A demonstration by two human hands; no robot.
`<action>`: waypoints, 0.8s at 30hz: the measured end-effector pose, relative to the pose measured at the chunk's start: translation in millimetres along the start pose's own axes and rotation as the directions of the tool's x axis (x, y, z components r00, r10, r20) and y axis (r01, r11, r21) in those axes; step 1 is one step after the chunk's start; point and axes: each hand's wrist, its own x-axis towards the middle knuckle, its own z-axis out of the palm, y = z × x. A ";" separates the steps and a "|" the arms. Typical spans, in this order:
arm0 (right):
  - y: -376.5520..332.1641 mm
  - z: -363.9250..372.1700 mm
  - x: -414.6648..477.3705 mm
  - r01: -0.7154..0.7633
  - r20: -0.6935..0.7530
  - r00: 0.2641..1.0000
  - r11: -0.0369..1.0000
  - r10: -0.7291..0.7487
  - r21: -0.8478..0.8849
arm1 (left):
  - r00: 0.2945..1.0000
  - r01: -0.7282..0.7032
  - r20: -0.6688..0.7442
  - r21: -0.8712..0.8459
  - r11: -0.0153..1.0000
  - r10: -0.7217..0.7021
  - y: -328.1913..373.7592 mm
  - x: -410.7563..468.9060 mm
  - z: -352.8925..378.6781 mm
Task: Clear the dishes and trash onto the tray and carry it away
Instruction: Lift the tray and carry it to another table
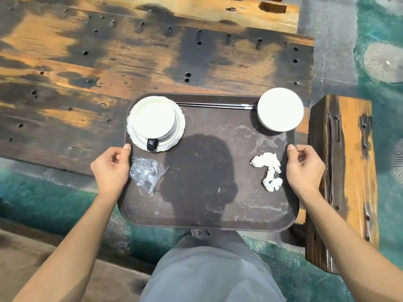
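Observation:
A dark brown tray (pixel 209 214) is held level in front of me, half over the wooden table's near edge. My left hand (pixel 111 171) grips its left rim and my right hand (pixel 304 168) grips its right rim. On the tray's far left a black-handled cup (pixel 153 120) stands on a white scalloped saucer (pixel 180 131). A white bowl (pixel 280 112) stands at the far right. Dark chopsticks (pixel 213 105) lie along the far rim between them. A clear plastic wrapper (pixel 146 171) lies near my left hand. Crumpled white tissue (pixel 269 168) lies near my right hand.
The worn wooden table (pixel 109 73) stretches ahead and to the left. A wooden bench (pixel 342 171) stands close on the right, another bench (pixel 54 258) at the lower left. Teal floor (pixel 377 25) surrounds them. My grey trouser leg (pixel 209 269) is below the tray.

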 end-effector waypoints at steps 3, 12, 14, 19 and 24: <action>9.6 16.2 15.7 -0.005 -0.007 1.000 1.000 0.005 -0.017 | 1.000 -0.010 0.018 0.019 1.000 0.010 1.5 18.9 23.9; 59.7 62.9 50.2 -0.088 -0.034 0.996 0.993 0.085 -0.078 | 0.994 -0.036 0.110 0.089 0.995 0.026 -13.1 65.1 99.8; 70.5 76.6 53.9 -0.122 -0.030 0.992 0.989 0.120 -0.082 | 0.991 -0.047 0.131 0.114 0.992 0.032 -22.7 76.1 115.9; 96.1 110.3 58.7 -0.168 -0.048 0.985 0.980 0.164 -0.109 | 0.982 -0.071 0.184 0.150 0.986 0.043 -48.2 100.4 152.5; 108.7 136.7 70.3 -0.156 -0.064 0.987 0.980 0.149 -0.127 | 0.968 -0.091 0.246 0.181 0.979 0.045 -67.1 119.1 178.9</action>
